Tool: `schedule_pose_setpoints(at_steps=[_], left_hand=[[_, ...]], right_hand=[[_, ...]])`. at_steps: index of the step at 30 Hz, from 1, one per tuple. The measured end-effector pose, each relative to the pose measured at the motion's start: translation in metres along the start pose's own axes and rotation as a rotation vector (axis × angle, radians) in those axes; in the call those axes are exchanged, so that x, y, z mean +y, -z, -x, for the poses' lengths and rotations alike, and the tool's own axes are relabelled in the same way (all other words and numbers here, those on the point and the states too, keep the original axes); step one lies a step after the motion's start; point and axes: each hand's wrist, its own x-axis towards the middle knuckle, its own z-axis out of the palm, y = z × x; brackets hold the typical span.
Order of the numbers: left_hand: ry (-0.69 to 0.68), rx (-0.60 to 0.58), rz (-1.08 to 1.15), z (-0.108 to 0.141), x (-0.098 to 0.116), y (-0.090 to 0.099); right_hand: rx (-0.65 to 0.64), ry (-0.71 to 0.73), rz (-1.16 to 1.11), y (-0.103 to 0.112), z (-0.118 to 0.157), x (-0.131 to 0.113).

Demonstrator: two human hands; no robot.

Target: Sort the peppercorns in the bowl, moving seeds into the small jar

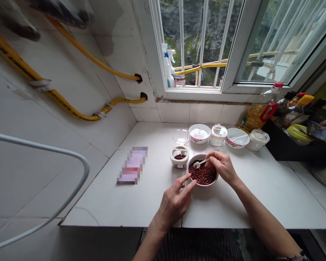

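A small white spoon [197,165] is pinched in my right hand [222,165], its scoop just over the dark red peppercorn-like grains [202,177]. The grains fill a pink-rimmed bowl [205,185]. At the bowl's near left side, my left hand [176,197] grips the rim between thumb and fingers. Close behind that hand stands a small white seasoning jar [179,164] without its lid, with some of the same grains inside. A clear lid [180,136] is just behind the jar.
Behind the bowl stand a bowl of white powder [199,139], a lidded jar [218,135], another flowered bowl [237,144] with a spoon, and a second jar [258,140]. An oil bottle [254,116] and a black box [271,141] of bottles are right. A blurred phone-shaped object [132,165] lies left.
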Motion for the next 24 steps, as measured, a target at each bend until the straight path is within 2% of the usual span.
schedule_pose_setpoints(at_steps=[2, 4, 10, 17, 24], left_hand=[[0.000, 0.001, -0.001, 0.000, 0.000, 0.000], [-0.002, 0.002, -0.003, 0.000, 0.000, 0.000], [-0.004, -0.004, -0.009, 0.000, 0.000, 0.000], [-0.012, 0.000, -0.001, 0.001, 0.000, -0.001], [-0.017, 0.004, -0.007, 0.000, 0.000, -0.001]], right_hand=[[-0.012, -0.093, -0.105, 0.003, -0.001, 0.000], [-0.006, -0.123, -0.145, 0.004, -0.001, 0.001], [0.043, 0.000, 0.021, 0.001, -0.001, 0.001], [0.007, -0.127, -0.147, -0.001, -0.002, 0.005], [-0.021, -0.042, -0.052, -0.007, 0.000, 0.003]])
